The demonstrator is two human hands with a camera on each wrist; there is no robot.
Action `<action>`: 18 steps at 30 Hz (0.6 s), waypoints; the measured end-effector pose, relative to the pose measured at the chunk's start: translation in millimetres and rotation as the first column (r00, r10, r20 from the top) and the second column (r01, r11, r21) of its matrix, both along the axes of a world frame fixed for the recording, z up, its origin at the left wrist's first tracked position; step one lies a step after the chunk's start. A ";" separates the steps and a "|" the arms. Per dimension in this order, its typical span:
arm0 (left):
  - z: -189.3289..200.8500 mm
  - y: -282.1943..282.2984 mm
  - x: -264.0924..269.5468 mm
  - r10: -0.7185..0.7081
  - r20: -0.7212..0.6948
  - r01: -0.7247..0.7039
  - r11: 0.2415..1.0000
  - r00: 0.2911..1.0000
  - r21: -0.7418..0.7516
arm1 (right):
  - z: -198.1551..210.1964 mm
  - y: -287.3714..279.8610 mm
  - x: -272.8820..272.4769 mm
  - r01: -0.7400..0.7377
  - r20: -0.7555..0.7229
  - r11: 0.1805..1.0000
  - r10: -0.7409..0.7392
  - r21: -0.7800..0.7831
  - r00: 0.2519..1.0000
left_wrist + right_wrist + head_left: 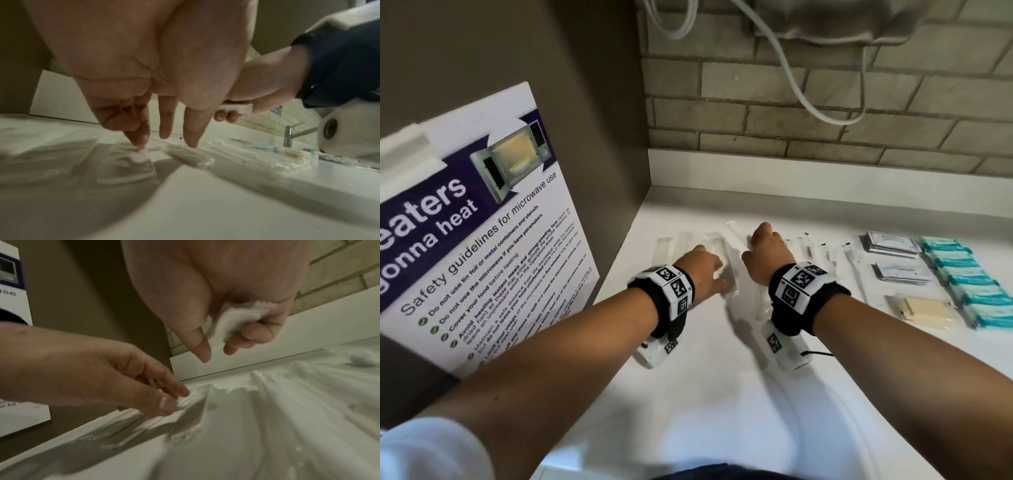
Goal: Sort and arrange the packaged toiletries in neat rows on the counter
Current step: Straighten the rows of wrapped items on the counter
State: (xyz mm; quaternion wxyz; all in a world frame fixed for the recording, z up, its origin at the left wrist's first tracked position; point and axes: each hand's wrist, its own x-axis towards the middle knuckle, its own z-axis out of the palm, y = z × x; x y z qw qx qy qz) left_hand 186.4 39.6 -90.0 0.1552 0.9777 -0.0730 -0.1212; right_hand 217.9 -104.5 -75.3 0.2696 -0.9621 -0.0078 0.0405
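Observation:
Several clear plastic packets (667, 248) lie side by side at the back left of the white counter (722, 394). My left hand (719, 274) reaches over them with straight fingers, its fingertips (141, 142) touching one clear packet (127, 164) while another (189, 155) lies just beside. In the right wrist view the left hand (174, 399) rests on the same clear packets (191, 404). My right hand (760, 236) hovers just to the right, fingers curled round a small white packet (236, 319), which also shows in the left wrist view as a white packet (236, 108).
Long wrapped items (852, 260) lie right of my hands, then stacked grey sachets (892, 241), a beige soap bar (924, 310) and a row of teal packets (969, 284). A microwave safety poster (482, 222) covers the left wall. A brick wall with a hanging cable (808, 96) backs the counter.

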 end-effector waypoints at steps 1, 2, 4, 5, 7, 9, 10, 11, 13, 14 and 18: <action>-0.2 -1.1 0.5 -0.035 0.028 0.035 0.999 0.999 0.004 | -0.6 -1.1 1.4 0.008 0.002 1.000 -0.008 0.014 1.000; -0.4 -2.4 1.0 -0.082 0.042 0.081 0.996 0.996 0.027 | -1.2 -1.8 2.8 0.016 0.001 1.000 -0.016 0.024 1.000; -0.6 -6.8 -0.6 -0.168 0.028 0.164 0.981 0.985 0.107 | -2.7 -2.4 5.2 0.024 -0.007 1.000 -0.023 0.017 1.000; -1.9 -8.1 -0.8 -0.192 0.012 0.189 0.973 0.981 0.130 | -3.1 -2.3 5.3 0.019 -0.017 1.000 -0.019 0.005 1.000; -5.1 -7.7 -0.8 -0.166 -0.034 0.168 0.980 0.986 0.107 | -2.0 -0.5 3.2 -0.017 -0.056 1.000 0.015 -0.026 0.998; -5.2 -2.1 -0.1 -0.140 -0.054 0.143 0.987 0.989 0.068 | -0.5 3.8 -0.4 -0.083 -0.103 0.993 0.074 -0.085 0.992; -5.2 1.2 1.4 -0.126 -0.066 0.131 0.989 0.990 0.066 | -0.9 6.2 -1.8 -0.110 -0.108 0.988 0.098 -0.110 0.989; -4.6 4.7 2.3 -0.114 -0.072 0.118 0.991 0.991 0.066 | -1.7 8.3 -3.3 -0.125 -0.110 0.984 0.112 -0.123 0.988; -3.7 9.4 1.4 -0.133 -0.053 0.138 0.986 0.990 0.089 | -3.8 12.4 -7.0 -0.141 -0.132 0.983 0.125 -0.121 0.983; -4.5 11.1 0.3 -0.136 -0.026 0.138 0.987 0.990 0.079 | -4.7 13.6 -9.2 -0.149 -0.147 0.982 0.131 -0.115 0.980; -10.6 13.8 -3.5 -0.087 0.036 0.084 0.994 0.996 0.069 | -7.2 12.8 -21.7 -0.168 -0.161 0.974 0.143 -0.151 0.976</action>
